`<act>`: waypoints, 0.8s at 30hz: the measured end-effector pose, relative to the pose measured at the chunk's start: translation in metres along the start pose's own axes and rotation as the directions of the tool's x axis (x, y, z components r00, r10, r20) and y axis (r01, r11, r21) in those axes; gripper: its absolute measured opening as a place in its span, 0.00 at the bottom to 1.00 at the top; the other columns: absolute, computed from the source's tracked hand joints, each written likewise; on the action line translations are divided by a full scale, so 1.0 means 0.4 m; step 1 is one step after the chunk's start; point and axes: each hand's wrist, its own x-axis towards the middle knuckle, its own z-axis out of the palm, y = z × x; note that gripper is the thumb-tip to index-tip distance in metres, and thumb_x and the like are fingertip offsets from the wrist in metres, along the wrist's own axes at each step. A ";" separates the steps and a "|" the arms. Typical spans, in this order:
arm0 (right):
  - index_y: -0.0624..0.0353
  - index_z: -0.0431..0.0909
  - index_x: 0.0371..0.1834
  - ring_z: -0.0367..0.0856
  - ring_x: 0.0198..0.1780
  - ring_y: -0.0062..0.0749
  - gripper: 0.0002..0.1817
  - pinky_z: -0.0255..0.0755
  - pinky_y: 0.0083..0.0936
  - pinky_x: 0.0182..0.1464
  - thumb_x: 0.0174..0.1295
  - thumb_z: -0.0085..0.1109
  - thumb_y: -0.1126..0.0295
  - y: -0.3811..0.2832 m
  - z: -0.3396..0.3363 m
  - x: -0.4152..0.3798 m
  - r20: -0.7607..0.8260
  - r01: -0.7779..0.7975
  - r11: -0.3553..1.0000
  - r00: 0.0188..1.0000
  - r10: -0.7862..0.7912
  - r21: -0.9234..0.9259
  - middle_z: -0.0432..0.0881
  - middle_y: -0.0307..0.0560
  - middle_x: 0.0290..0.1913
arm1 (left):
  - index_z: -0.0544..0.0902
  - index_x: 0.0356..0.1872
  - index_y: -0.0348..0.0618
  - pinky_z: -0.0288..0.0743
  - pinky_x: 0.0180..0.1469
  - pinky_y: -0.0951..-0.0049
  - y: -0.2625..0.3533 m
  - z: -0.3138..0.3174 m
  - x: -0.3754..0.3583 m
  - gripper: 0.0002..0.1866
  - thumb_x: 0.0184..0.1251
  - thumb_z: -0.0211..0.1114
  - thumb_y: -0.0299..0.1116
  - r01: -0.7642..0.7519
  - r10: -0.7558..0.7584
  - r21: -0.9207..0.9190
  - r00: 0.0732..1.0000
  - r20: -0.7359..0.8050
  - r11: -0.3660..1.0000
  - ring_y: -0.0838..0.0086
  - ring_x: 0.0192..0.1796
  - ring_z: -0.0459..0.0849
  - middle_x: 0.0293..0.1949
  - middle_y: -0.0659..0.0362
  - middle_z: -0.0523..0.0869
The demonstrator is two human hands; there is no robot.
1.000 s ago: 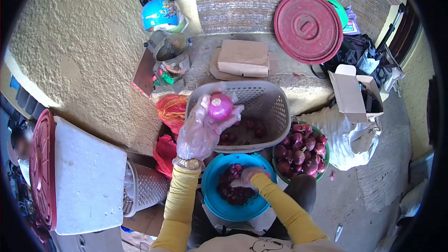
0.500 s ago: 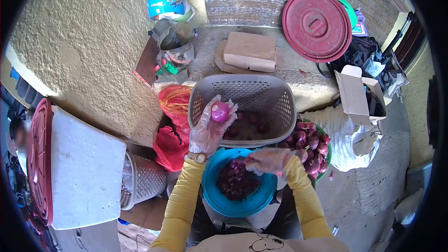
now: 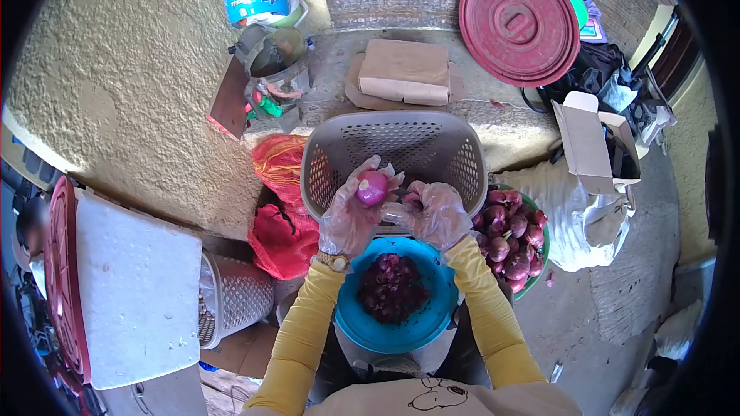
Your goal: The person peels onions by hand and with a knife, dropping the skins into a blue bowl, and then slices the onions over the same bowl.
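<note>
My left hand (image 3: 351, 219), in a clear plastic glove, holds a peeled, shiny purple onion (image 3: 373, 187) over the front of the grey-brown perforated basket (image 3: 312, 177). Close beside it on the right is my right hand (image 3: 439, 216), also gloved, its fingers curled in around something dark that I cannot make out. Below both hands sits a blue basin (image 3: 443, 304) with dark red onion skins (image 3: 391, 289) in it. A few onions lie in shadow inside the basket. To the right, a green-rimmed container (image 3: 546, 250) is heaped with unpeeled red onions (image 3: 512, 235).
A red mesh bag (image 3: 281, 243) lies left of the basket, near a white perforated bin (image 3: 243, 293) and a white foam board (image 3: 139, 285). Flat cardboard (image 3: 405, 69) and a round red lid (image 3: 519, 25) are behind. A white sack (image 3: 570, 219) stands at right.
My right hand has moved up from over the basin to beside the onion in my left hand, and its fingers have curled in. The view has shifted slightly.
</note>
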 end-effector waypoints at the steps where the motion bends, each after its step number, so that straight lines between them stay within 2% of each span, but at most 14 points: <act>1: 0.62 0.86 0.42 0.87 0.33 0.53 0.41 0.80 0.43 0.40 0.54 0.70 0.28 0.005 0.001 0.002 -0.008 0.020 0.998 1.000 -0.021 -0.053 0.86 0.55 0.29 | 0.68 0.75 0.41 0.78 0.69 0.58 -0.006 -0.002 0.001 0.30 0.79 0.61 0.44 0.009 -0.009 -0.007 1.000 0.014 1.000 0.50 0.74 0.75 0.68 0.47 0.78; 5: 0.62 0.87 0.47 0.89 0.35 0.53 0.45 0.81 0.42 0.41 0.52 0.68 0.25 -0.011 -0.015 0.002 0.011 -0.010 0.999 1.000 0.010 -0.032 0.88 0.55 0.31 | 0.69 0.74 0.43 0.80 0.67 0.59 -0.012 0.006 0.001 0.29 0.77 0.63 0.40 0.023 -0.023 0.028 1.000 -0.001 0.999 0.53 0.72 0.77 0.68 0.48 0.78; 7: 0.62 0.87 0.50 0.89 0.36 0.53 0.45 0.81 0.42 0.42 0.54 0.67 0.25 -0.018 -0.022 0.003 0.045 -0.072 0.997 0.996 0.073 -0.021 0.89 0.55 0.32 | 0.69 0.75 0.42 0.78 0.69 0.57 -0.017 0.005 0.003 0.30 0.76 0.63 0.40 0.023 -0.023 0.047 1.000 -0.002 0.999 0.53 0.72 0.76 0.68 0.48 0.78; 13: 0.62 0.87 0.50 0.90 0.38 0.55 0.44 0.81 0.43 0.43 0.58 0.64 0.26 0.009 -0.004 0.007 0.003 -0.020 1.000 1.000 0.020 -0.017 0.89 0.56 0.33 | 0.69 0.75 0.43 0.75 0.73 0.56 -0.019 0.015 0.001 0.29 0.76 0.62 0.37 0.039 -0.038 0.075 0.999 -0.020 0.996 0.55 0.72 0.76 0.68 0.48 0.78; 18: 0.63 0.87 0.48 0.89 0.38 0.56 0.44 0.82 0.44 0.44 0.59 0.62 0.25 0.007 -0.013 0.010 0.034 -0.041 0.998 0.999 0.042 -0.045 0.89 0.57 0.34 | 0.69 0.75 0.43 0.74 0.74 0.53 -0.018 0.009 0.003 0.29 0.75 0.62 0.36 0.036 -0.034 0.073 0.999 -0.018 0.997 0.55 0.71 0.77 0.68 0.48 0.78; 20: 0.63 0.87 0.48 0.89 0.38 0.56 0.44 0.82 0.44 0.44 0.59 0.62 0.25 0.015 -0.005 0.009 0.050 -0.044 0.996 0.998 0.048 -0.071 0.89 0.58 0.34 | 0.70 0.74 0.43 0.75 0.70 0.61 -0.016 0.014 0.002 0.29 0.74 0.64 0.35 0.037 -0.037 0.049 0.999 -0.001 0.998 0.59 0.71 0.77 0.67 0.49 0.78; 22: 0.62 0.83 0.32 0.84 0.28 0.57 0.36 0.76 0.44 0.33 0.59 0.70 0.32 0.025 0.009 0.007 -0.102 0.079 0.996 0.991 -0.082 -0.033 0.82 0.57 0.24 | 0.70 0.73 0.43 0.75 0.70 0.62 -0.014 0.010 0.002 0.29 0.74 0.64 0.35 0.043 -0.043 0.048 0.999 -0.003 0.998 0.59 0.71 0.77 0.67 0.49 0.78; 24: 0.62 0.83 0.33 0.84 0.28 0.57 0.36 0.76 0.44 0.33 0.59 0.69 0.32 0.026 0.009 0.007 -0.097 0.073 0.997 0.992 -0.076 -0.031 0.82 0.57 0.24 | 0.70 0.73 0.44 0.75 0.70 0.62 -0.016 0.005 0.002 0.29 0.74 0.64 0.35 0.052 -0.052 0.047 0.999 -0.006 0.998 0.59 0.71 0.77 0.67 0.49 0.78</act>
